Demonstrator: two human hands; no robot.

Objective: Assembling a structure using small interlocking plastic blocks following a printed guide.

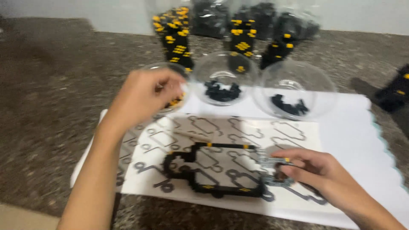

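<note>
Grip of the left hand (pixel 142 96) is curled over the left clear bowl (pixel 170 91), fingertips hidden by blur, so whether a piece is pinched cannot be told. A small grey part (pixel 275 170) is grasped by the right hand (pixel 313 170) at the right end of the black frame (pixel 213 172), which lies on the printed sheet (pixel 294 132). Bags of black and yellow pieces (pixel 238 30) are cut off along the tabletop's far edge. Bare tabletop (pixel 47 98) lies left.

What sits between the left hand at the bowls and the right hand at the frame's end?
In the head view, between the left hand and right hand lie the printed template sheet and the black brick frame on it.
</note>
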